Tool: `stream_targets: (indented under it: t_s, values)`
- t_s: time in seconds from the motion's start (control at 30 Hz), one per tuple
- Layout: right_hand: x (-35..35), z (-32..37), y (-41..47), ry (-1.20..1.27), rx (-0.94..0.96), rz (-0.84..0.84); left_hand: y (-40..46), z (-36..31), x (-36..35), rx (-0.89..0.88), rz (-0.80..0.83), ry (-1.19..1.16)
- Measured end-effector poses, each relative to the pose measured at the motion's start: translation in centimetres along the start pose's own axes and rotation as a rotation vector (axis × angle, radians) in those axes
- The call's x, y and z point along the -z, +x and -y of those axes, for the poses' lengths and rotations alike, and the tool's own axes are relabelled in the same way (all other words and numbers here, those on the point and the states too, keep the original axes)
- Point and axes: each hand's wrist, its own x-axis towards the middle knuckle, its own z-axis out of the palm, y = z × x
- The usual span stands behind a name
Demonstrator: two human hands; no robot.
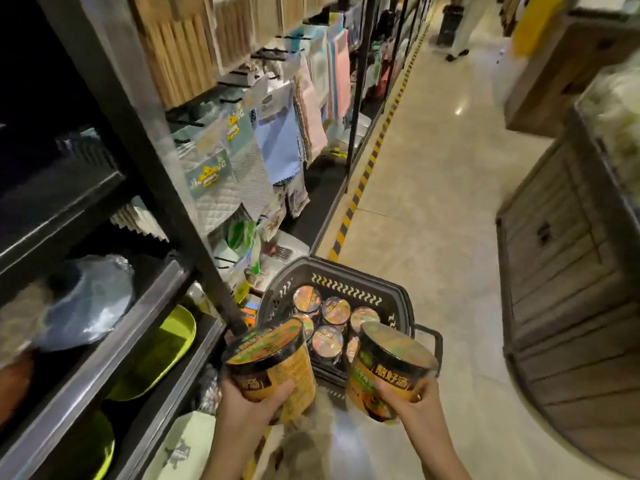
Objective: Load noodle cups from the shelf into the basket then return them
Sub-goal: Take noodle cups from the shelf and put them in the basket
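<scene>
The left hand (254, 401) holds an orange noodle cup (273, 367), its grip clamped round the lower wall with the thumb across the front; the cup is tilted, its long axis leaning up and away, the foil lid facing up and toward the shelf side; the right hand (407, 398) holds a second noodle cup (388, 368), grip wrapped on its lower half, thumb across the printed front; this cup leans too, lid facing up and away to the right, base toward the wrist; both cups hang just above the near edge of a dark plastic basket (346, 282) on the floor (433, 220); inside it several more cups (327, 337) stand upright, lids up, packed close together; the basket sits beside the black shelving (145, 313) on the left, where lime-green dishes (162, 348) lie on a lower shelf; cloths in packets (277, 147) hang farther along the aisle; a wooden crate-like display (571, 271) stands to the right.
</scene>
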Motion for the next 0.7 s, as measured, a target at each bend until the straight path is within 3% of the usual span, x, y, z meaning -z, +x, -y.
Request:
stream_targets:
  t_s: [0.3,0.7]
  values:
    - [-5.2,0.8,14.2,0.004,-0.136,-0.15,16.8,-5.3,-7.0,-0.082,0.124,0.22]
    - [-7.1,-9.2,30.9,-0.187,-0.354,-0.259,33.3,0.4,-19.6,0.095,0.213,0.359]
